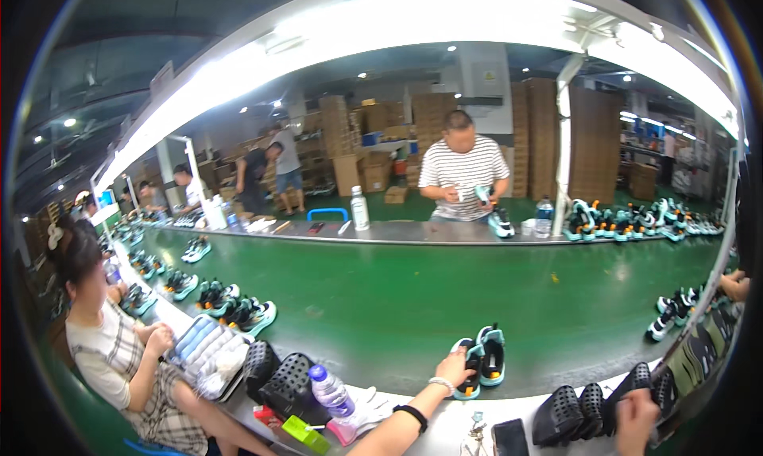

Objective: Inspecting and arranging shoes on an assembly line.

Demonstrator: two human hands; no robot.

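Two black and mint sneakers with orange accents stand side by side on the near edge of the green belt. My left hand [453, 368], with a beaded bracelet and a dark band on its arm, grips the left sneaker [470, 383] at its upper. The right sneaker [493, 356] touches it. My right hand [636, 415] is low at the right, blurred, beside black perforated shoe-shaped pieces [592, 410]; its fingers look curled, but what they hold, if anything, does not show.
A dark phone [509, 438], a purple-capped bottle [331, 392], a green carton [306, 434] and a tray [208, 353] lie along my bench. A person at the left sits close by. Across the belt [381, 297], a person in stripes handles a sneaker; more sneakers line both sides.
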